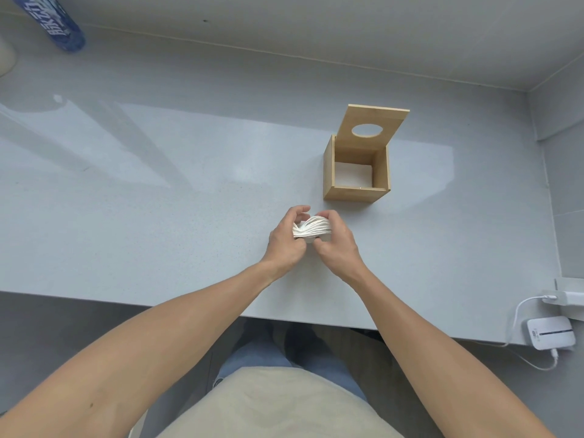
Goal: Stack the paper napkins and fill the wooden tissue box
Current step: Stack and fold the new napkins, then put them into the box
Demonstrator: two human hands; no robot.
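Head view: we see the left hand (286,240) and right hand (335,240) with fingers curled around a bowed stack of paper napkins (313,228) above the countertop (158,216). The wooden tissue box (355,172) stands nearby, lid (373,128) raised, white napkins inside.

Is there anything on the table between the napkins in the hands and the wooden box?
Nothing: in the head view, only bare grey table lies between the napkins and the wooden box.
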